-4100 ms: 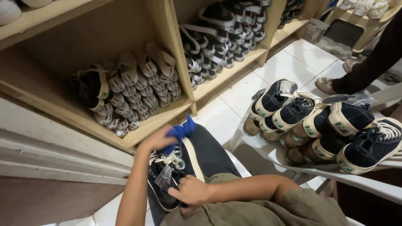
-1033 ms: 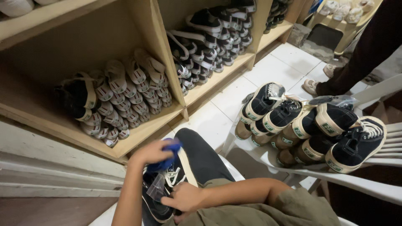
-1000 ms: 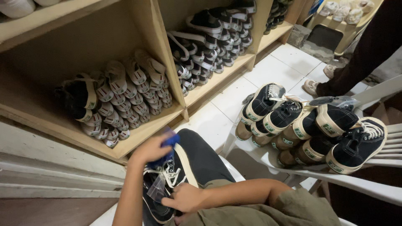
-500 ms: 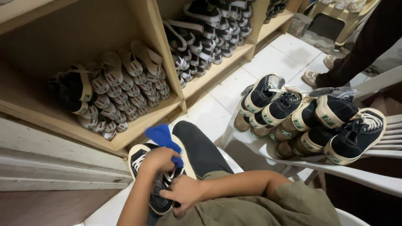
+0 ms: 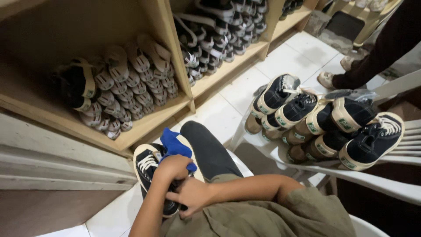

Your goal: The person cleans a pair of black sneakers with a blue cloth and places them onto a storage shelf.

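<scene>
Gripping a cloth (image 5: 174,145), the left hand (image 5: 173,166) is wiping the sneaker (image 5: 149,164); the right hand (image 5: 190,202) is clasping it, and it may be slipping off the knee (image 5: 206,145).

a shoe stockroom or workshop: wooden shelves (image 5: 151,127) are holding rows of sneakers (image 5: 127,79), and more pairs (image 5: 324,123) are piling on a white plastic chair (image 5: 381,184).

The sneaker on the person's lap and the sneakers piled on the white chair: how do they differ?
The lap sneaker is single, gripped by both hands, with a blue cloth against it. The chair sneakers lie untouched in a heap, heels outward. All are dark canvas with cream soles and white laces.
</scene>
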